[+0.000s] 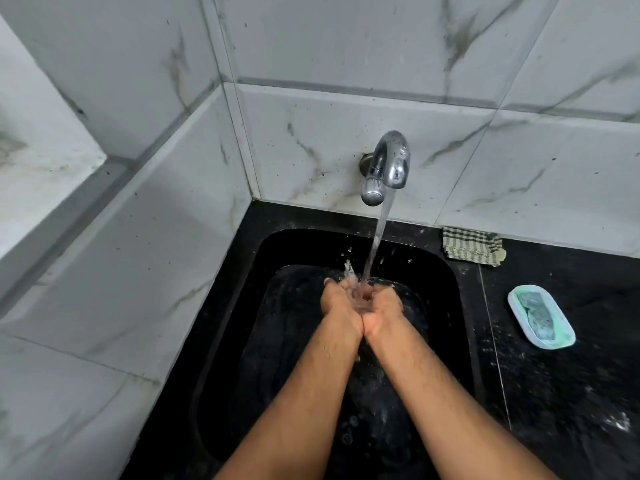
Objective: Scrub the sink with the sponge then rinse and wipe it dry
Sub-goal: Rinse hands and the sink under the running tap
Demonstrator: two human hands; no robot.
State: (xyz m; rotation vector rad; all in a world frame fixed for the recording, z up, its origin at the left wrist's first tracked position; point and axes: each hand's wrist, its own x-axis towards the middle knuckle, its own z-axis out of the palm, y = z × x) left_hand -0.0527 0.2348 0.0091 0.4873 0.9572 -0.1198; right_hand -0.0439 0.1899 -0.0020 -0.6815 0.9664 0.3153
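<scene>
While water pours from the chrome wall tap, a person cups both hands under the stream above the black sink. Seen from the head camera, the left hand and right hand meet side by side at their heels, fingers curled upward into a shallow bowl that catches water and grips nothing; neither hand pinches or clasps any object. Droplets splash off the fingertips toward the basin's back wall.

Well apart from the hands, the green sponge lies in its pale oval dish on the black stone desk to the right of the basin. A folded checked cloth sits farther back, against the marble-patterned tiles.

Judging by the sponge at rest and the tap running, the work looks to be at the rinsing stage, with drying yet to come. Risks from here appear modest but real: a strong stream striking cupped palms may throw spray onto the desk and wall, adding surfaces to dry. Water flung sideways could soak the cloth before it is needed, leaving it poor for wiping. Wet hands reaching across may also drip over the dish and desk.
</scene>
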